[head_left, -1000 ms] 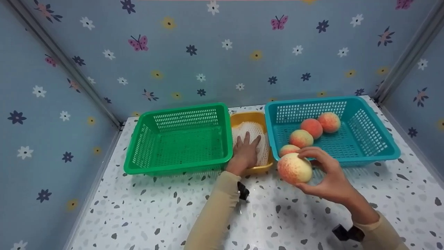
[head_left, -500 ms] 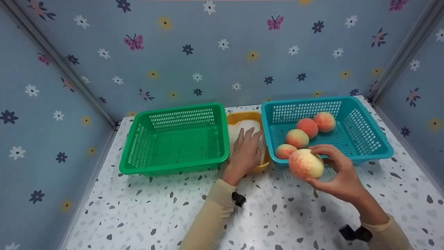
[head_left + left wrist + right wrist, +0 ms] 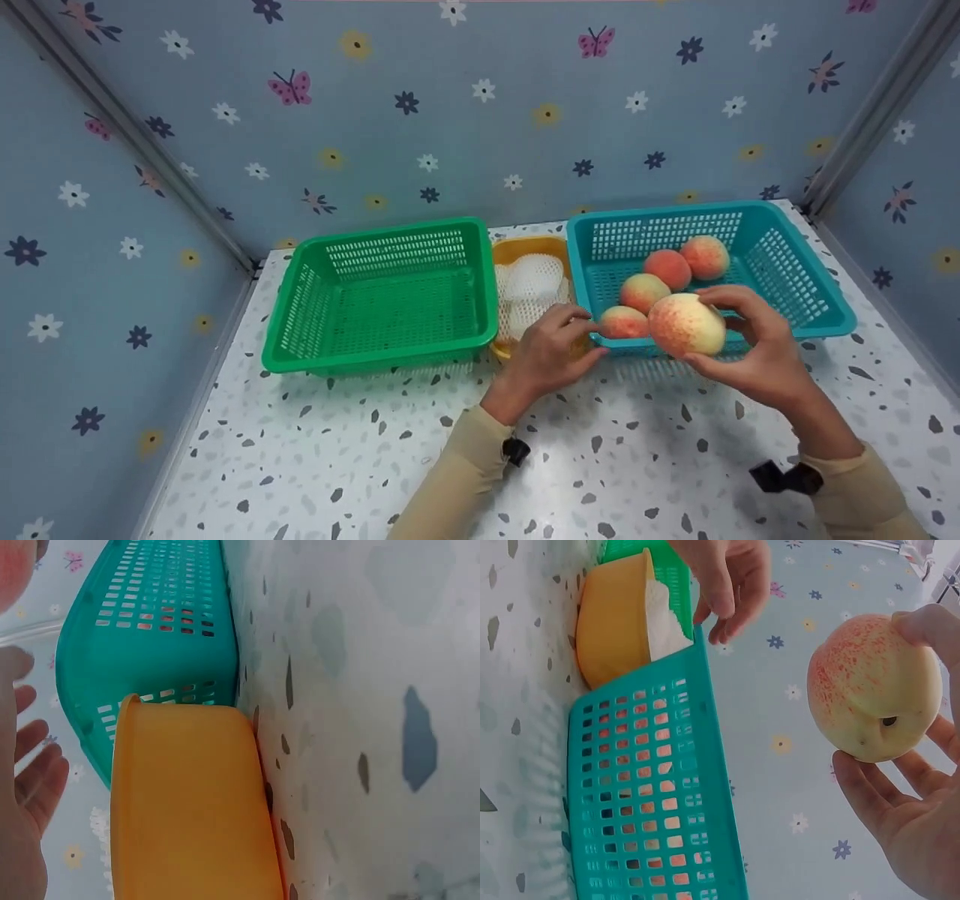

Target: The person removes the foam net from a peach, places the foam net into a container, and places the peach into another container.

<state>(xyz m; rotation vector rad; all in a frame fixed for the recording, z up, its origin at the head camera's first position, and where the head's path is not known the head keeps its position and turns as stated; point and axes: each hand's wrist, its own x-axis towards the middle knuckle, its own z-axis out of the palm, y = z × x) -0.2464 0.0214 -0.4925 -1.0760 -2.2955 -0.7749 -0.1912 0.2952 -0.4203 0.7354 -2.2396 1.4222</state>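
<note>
My right hand [image 3: 771,358] pinches a yellow-and-red peach [image 3: 684,325] between thumb and fingers, in front of the blue basket [image 3: 841,324]. The right wrist view shows that peach [image 3: 870,686] raised above the basket's side, a small dark hole in its skin. My left hand [image 3: 546,356], fingers loosely bent and holding nothing, is at the front right corner of the yellow bin [image 3: 528,244]. Its fingertips reach the blue basket's near left corner. White foam netting [image 3: 535,277] lies bunched inside the bin. Several peaches [image 3: 667,270] lie in a slanting row within the blue basket.
Left of the yellow bin stands a green basket [image 3: 382,358] with slotted walls. All three containers stand side by side on a speckled white tabletop [image 3: 360,457]. A flower-patterned wall panel [image 3: 480,150] rises behind them, with further panels at both sides.
My left hand has come off the foam netting, drawing back and rightward to the blue basket's corner. The right hand has carried its peach rightward and slightly up.
</note>
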